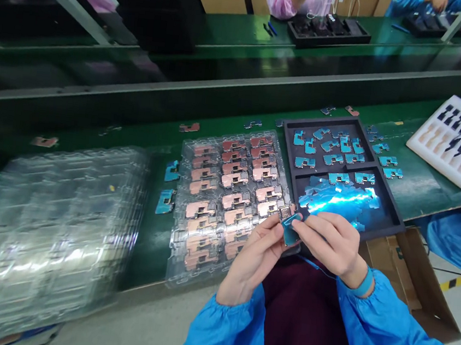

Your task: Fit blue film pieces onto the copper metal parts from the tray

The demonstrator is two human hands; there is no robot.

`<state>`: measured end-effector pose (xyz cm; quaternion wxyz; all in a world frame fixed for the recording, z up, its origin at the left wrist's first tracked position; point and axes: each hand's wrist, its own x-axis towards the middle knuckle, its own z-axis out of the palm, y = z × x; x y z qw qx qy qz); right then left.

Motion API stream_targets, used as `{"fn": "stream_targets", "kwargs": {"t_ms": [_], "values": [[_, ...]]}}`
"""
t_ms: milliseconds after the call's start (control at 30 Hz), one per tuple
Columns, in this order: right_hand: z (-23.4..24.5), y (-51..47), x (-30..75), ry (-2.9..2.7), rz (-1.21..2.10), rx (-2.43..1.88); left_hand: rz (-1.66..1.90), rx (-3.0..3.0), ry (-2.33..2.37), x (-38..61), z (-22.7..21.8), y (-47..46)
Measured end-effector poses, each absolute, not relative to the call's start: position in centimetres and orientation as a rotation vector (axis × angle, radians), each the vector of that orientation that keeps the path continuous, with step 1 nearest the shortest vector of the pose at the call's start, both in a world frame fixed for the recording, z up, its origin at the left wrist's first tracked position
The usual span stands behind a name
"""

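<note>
Board (290,233), blue-faced, is held above the near right corner of a clear tray (173,268), beside a black tray (291,179). The left hand (255,252) pinches it between thumb and fingers; the right hand (332,242) pinches the blue face's edge, whether film alone I cannot tell. Pink boards (233,199) lie in 3 columns in the clear tray. The black tray's far part holds blue boards (304,163); its near part, blue film (337,197).

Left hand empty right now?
No, the left hand holds a small blue-faced board, and the right hand is on it too.
</note>
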<state>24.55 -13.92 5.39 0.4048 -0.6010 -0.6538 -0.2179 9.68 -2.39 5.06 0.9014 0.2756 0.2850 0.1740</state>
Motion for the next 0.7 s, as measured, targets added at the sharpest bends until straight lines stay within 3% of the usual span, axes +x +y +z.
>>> {"fn": "stream_targets", "kwargs": {"t_ms": [467, 700], "values": [[6.6, -16.0, 25.0, -1.831, -0.514, -1.421, 0.389, 0.447, 0.621, 10.3, 5.3, -1.7], [4.4, -17.6, 25.7, -1.322, -0.541, -1.582, 0.440, 0.407, 0.717, 10.8, 5.8, -1.5]]}}
